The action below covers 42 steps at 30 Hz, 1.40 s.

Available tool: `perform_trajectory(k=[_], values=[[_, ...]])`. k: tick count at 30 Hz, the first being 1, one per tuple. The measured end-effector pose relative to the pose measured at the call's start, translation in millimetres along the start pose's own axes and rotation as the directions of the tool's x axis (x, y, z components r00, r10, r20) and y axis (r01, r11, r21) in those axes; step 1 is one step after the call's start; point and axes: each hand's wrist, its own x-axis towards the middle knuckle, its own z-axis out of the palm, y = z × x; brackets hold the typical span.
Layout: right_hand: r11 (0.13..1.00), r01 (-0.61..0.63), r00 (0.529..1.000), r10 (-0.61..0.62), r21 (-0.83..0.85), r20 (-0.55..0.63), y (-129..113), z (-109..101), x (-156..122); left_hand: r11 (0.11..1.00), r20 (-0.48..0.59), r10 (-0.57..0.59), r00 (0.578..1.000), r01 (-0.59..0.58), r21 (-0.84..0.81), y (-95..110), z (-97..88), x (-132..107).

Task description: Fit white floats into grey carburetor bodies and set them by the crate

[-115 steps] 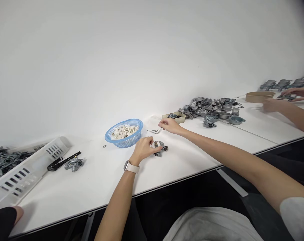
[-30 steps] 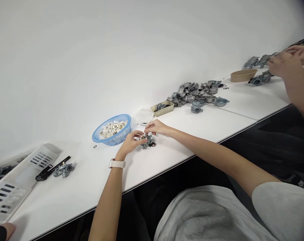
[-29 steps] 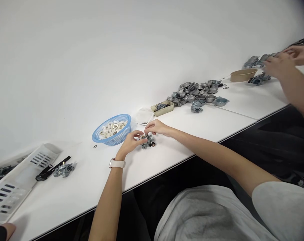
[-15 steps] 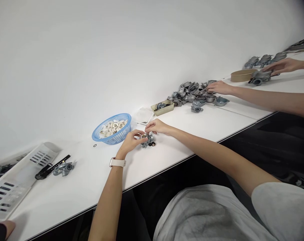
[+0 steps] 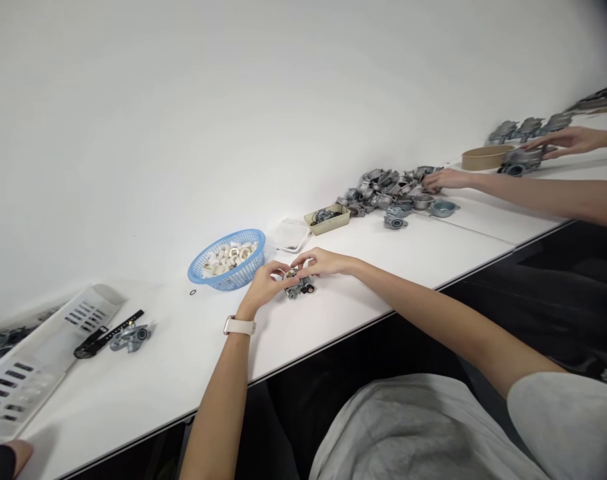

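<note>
A small grey metal carburetor (image 5: pixel 298 288) with a black and brass-coloured fitting stands on the white table in front of me. My left hand (image 5: pixel 266 285), a watch on its wrist, grips it from the left with thumb and fingers. Over its top, my right hand (image 5: pixel 321 263) is closed, fingertips pressed together against the upper side. Whatever those fingertips hold is too small or hidden to make out. Just behind my hands are a blue basket (image 5: pixel 228 283) of white plastic parts and a shallow clear tray (image 5: pixel 288 235) with tiny pieces.
A cream tray (image 5: pixel 328 225) holds dark parts beside a heap of metal castings (image 5: pixel 383 187). At right, a co-worker's hands (image 5: pixel 448 179) touch the heap and another carburetor (image 5: pixel 521 161). A white slotted basket (image 5: pixel 48 353), black strap (image 5: pixel 108 335) and another carburetor (image 5: pixel 130 338) lie left.
My right hand has come down onto the top of the carburetor, its fingers now against it. My left hand keeps its grip. The whole view has shifted slightly.
</note>
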Motion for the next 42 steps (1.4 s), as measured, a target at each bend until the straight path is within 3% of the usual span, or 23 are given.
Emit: perform_trajectory(k=[15,42], values=[[0.997,0.068,0.998,-0.068,0.028,0.008,5,0,-3,1.0,0.067,-0.014,0.998,0.015,-0.022,1,-0.7,-1],[0.998,0.01,1.0,-0.01,0.058,-0.005,10,3,-3,0.998,0.083,-0.002,0.997,0.007,-0.057,1,-0.8,-1]])
